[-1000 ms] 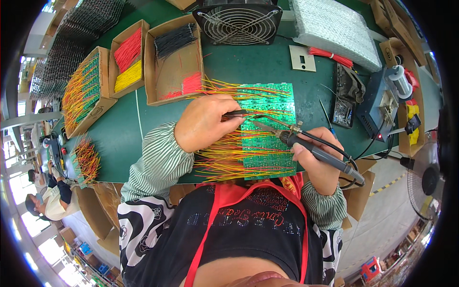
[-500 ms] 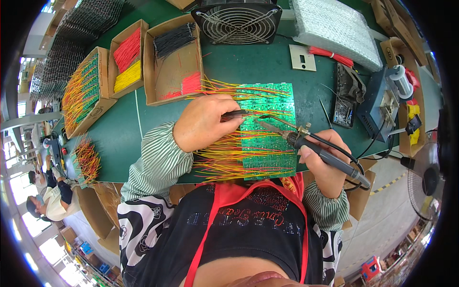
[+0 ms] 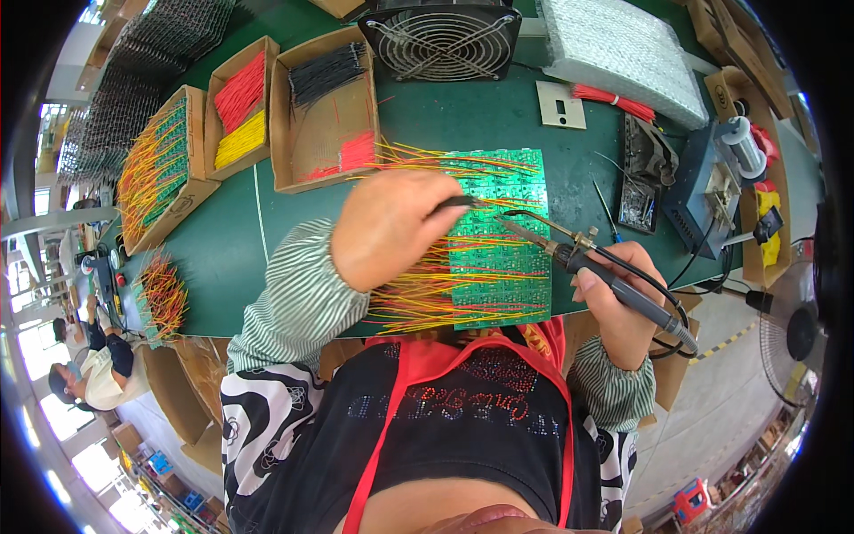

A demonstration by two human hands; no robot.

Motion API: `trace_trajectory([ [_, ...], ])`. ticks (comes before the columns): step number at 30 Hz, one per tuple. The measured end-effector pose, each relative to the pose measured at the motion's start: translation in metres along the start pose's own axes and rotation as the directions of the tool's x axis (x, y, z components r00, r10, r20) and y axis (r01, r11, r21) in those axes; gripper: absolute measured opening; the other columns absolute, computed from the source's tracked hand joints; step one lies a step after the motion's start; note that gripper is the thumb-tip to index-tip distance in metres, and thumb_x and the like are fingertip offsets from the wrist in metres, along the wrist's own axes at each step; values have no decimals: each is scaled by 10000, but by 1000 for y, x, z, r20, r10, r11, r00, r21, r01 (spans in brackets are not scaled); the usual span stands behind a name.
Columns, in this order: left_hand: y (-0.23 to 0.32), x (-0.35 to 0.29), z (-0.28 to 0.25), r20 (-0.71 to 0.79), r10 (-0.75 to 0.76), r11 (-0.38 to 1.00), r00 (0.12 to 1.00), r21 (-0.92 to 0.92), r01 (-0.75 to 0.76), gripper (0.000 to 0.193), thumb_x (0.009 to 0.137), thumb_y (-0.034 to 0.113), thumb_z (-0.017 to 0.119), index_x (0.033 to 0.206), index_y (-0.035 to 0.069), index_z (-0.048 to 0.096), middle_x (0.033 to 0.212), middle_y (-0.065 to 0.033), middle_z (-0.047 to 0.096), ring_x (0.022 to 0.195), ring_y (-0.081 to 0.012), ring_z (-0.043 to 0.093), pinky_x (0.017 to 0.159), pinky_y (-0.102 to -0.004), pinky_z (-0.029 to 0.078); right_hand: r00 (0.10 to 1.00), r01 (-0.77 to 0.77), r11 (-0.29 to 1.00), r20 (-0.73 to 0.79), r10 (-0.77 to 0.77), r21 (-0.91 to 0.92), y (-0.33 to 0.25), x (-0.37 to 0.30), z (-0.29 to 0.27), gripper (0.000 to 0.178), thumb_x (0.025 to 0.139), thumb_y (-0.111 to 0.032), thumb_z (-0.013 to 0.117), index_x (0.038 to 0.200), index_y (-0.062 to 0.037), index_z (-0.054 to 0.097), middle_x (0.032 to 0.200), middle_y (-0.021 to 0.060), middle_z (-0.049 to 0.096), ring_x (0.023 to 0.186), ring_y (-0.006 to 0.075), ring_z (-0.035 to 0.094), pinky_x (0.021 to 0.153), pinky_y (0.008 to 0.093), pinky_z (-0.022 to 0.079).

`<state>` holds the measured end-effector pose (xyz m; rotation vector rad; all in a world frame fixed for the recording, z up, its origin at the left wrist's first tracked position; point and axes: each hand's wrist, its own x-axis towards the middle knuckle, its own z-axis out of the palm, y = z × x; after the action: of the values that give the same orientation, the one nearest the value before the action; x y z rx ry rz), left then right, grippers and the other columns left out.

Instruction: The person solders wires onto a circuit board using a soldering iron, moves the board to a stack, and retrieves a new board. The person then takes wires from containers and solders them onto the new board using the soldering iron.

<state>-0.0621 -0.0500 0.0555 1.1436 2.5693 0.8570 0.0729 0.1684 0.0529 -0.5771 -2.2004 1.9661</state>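
Observation:
A green panel of circuit boards (image 3: 532, 233) lies in front of me, with rows of red and yellow wires (image 3: 414, 294) running off its left side. My left hand (image 3: 382, 231) is closed on black tweezers (image 3: 458, 203), their tips over the panel's upper middle. My right hand (image 3: 624, 331) grips a soldering iron (image 3: 645, 310) with a thin curved feed tube clamped along it. The iron's tip points left, just above the panel, a short way right of the tweezers. Whether the tweezers pinch a wire is too small to tell.
Behind the panel stand a fan (image 3: 442, 44) and cardboard boxes of red, yellow and black wires (image 3: 322, 76). A box of wired boards (image 3: 165, 169) is at left. To the right are a screwdriver (image 3: 607, 209), a black tray (image 3: 642, 178) and a blue soldering station (image 3: 698, 191).
My left hand has turned and shifted slightly right with the tweezers. My right hand and the soldering iron have moved a little to the right, the tip drawing away from its earlier spot.

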Motion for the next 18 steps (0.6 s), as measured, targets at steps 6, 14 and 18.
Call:
trace_trajectory([
  [6,-6,7,19,63,-1,998,998,-59,4,158,778,185,597,793,28,587,743,-108,558,700,-307,564,615,-412,442,1000,8,1000,7,-8,7,7,2,1,152,700,-7,671,820,15,581,693,32,606,591,42,526,521,185,421],
  [14,-7,11,19,62,25,999,998,-40,-23,150,769,169,606,778,21,588,721,-106,561,661,-291,563,583,-391,440,999,-26,1000,21,26,5,8,8,4,160,691,-16,679,816,13,583,695,31,607,603,41,528,537,188,430],
  [18,-7,11,20,66,12,1000,998,-19,-11,146,763,176,595,753,31,590,723,-107,566,662,-304,569,593,-415,448,1000,9,999,28,-8,-32,8,8,3,157,696,-13,675,818,13,580,697,31,606,605,41,528,539,188,430],
])
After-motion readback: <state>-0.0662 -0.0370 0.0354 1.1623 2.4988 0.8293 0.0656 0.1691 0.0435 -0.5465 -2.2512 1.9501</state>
